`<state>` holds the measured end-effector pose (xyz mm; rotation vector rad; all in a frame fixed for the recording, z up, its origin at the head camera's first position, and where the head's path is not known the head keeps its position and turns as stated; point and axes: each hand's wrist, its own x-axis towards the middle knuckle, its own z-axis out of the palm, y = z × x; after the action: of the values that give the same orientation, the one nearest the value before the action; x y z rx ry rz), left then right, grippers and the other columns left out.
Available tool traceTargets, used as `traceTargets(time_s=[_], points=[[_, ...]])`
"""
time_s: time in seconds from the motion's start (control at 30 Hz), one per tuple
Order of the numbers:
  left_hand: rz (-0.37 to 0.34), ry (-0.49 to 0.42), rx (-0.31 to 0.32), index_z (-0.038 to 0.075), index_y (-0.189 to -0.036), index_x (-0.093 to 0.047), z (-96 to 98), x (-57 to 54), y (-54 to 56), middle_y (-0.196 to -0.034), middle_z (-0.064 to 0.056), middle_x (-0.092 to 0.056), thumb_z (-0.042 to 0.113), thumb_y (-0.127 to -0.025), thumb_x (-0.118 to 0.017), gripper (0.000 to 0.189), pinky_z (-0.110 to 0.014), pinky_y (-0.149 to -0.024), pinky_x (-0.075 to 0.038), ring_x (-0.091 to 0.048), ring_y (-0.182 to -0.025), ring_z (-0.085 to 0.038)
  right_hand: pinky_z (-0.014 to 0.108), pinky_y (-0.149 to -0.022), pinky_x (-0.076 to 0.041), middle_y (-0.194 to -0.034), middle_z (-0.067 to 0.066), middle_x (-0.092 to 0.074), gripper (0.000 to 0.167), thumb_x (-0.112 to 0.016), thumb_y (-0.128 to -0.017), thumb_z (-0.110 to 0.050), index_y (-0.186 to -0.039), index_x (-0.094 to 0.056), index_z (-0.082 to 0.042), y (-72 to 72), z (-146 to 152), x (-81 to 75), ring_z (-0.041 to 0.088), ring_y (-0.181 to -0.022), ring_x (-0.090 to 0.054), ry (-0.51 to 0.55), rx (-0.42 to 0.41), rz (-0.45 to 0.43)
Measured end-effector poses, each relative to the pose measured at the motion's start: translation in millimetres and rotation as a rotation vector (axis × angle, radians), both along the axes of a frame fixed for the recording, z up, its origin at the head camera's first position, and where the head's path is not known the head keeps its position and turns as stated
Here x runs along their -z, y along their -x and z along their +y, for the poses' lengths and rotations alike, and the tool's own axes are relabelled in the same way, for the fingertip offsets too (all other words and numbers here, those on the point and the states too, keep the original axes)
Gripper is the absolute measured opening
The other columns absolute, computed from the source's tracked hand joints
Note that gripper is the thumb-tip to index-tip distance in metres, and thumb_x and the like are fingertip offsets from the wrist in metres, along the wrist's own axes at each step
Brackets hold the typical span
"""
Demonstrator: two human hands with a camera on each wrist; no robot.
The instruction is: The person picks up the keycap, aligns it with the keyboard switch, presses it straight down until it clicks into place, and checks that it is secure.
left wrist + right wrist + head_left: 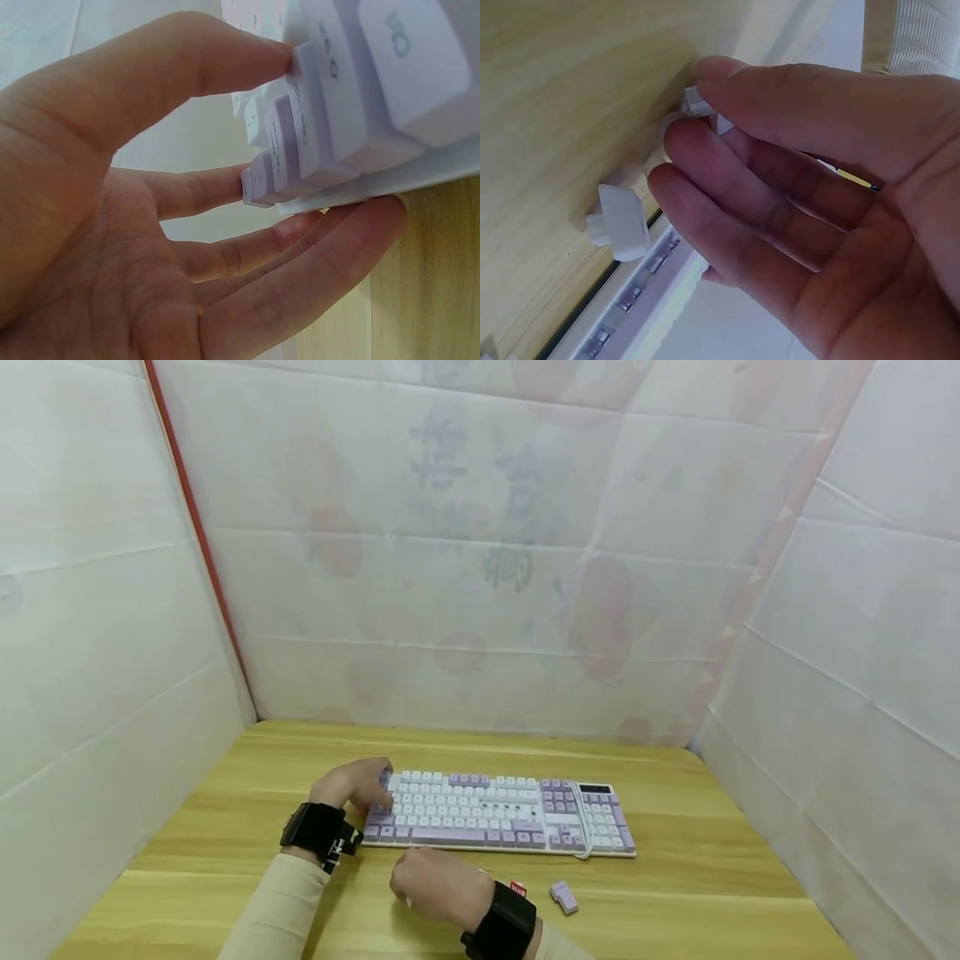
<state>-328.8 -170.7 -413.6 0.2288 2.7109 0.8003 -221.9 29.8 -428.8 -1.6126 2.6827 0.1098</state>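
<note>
Left hand grips keyboard by its left end, thumb on keys, fingers at the edge. Right hand curled, pinching white keycap, mostly hidden by fingers. Keyboard's mid-table, cable across its right part. Lilac piece beyond the front edge. Table's near edge cut off.

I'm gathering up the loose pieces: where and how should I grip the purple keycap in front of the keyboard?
Probably pinch the purple keycap across its two long sides, thumb opposite finger, coming down from above. It lies low on the table, looks longer than wide, and sits apart from the keyboard, so both flanks seem reachable.
</note>
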Motion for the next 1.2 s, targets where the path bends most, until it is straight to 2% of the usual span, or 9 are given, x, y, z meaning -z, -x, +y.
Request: traceTargets(time_s=[0.2,0.43,0.63,0.83,0.9,1.2], points=[[0.031,0.055,0.017,0.005,-0.131,-0.056,-1.6,3.3,-1.0,-0.123,-0.013,-0.064,0.013,-0.077,-0.078,0.059,-0.045,-0.090,-0.052,-0.058,-0.100,-0.025,0.004,-0.061,-0.040,-0.085,-0.014,-0.076,0.015,-0.076,-0.091,-0.011,-0.081,-0.078,-0.022,-3.8,1,0.0,-0.008,-0.065,-0.058,-0.011,-0.007,0.014],[0.019,0.049,0.011,0.005,-0.130,-0.057,-2.5,4.7,-2.9,-0.120,-0.012,-0.064,0.013,-0.076,-0.079,0.059,-0.046,-0.090,-0.052,-0.059,-0.100,-0.025,0.006,-0.058,-0.039,-0.083,-0.015,-0.075,0.017,-0.075,-0.092,-0.011,-0.080,-0.076,-0.023,-4.7,1,1.7,-0.008,-0.061,-0.051,-0.019,0.009,0.018],[0.011,0.034,0.002,0.004,-0.131,-0.056,-0.4,4.5,-4.7,-0.122,-0.014,-0.064,0.012,-0.075,-0.079,0.061,-0.043,-0.086,-0.053,-0.059,-0.097,-0.025,0.006,-0.064,-0.044,-0.087,-0.014,-0.076,0.015,-0.079,-0.087,-0.008,-0.084,-0.078,-0.022,-2.7,2,1.1,-0.006,-0.071,-0.062,-0.020,0.016,-0.022],[0.014,0.024,0.008,0.004,-0.129,-0.056,0.7,4.2,-3.9,-0.116,-0.011,-0.064,0.011,-0.074,-0.077,0.059,-0.039,-0.081,-0.051,-0.058,-0.094,-0.024,0.007,-0.076,-0.050,-0.104,-0.011,-0.079,0.023,-0.078,-0.087,-0.004,-0.102,-0.081,-0.021,0.8,5,-3.2,-0.002,-0.090,-0.070,0.031,0.035,-0.094],[0.021,0.023,0.009,0.004,-0.130,-0.056,0.8,3.7,-2.7,-0.116,-0.011,-0.064,0.011,-0.074,-0.077,0.060,-0.039,-0.081,-0.051,-0.058,-0.093,-0.024,0.007,-0.078,-0.050,-0.107,-0.011,-0.078,0.025,-0.077,-0.087,-0.005,-0.106,-0.080,-0.021,2.6,5,-4.6,-0.002,-0.093,-0.071,0.039,0.036,-0.091],[0.017,0.033,0.009,0.004,-0.130,-0.056,1.0,-1.2,0.8,-0.113,-0.010,-0.064,0.012,-0.076,-0.077,0.058,-0.038,-0.080,-0.051,-0.059,-0.091,-0.023,0.007,-0.078,-0.048,-0.102,-0.009,-0.077,0.018,-0.076,-0.091,-0.008,-0.104,-0.080,-0.020,9.0,10,-14.7,0.002,-0.093,-0.070,0.042,0.032,-0.123]])
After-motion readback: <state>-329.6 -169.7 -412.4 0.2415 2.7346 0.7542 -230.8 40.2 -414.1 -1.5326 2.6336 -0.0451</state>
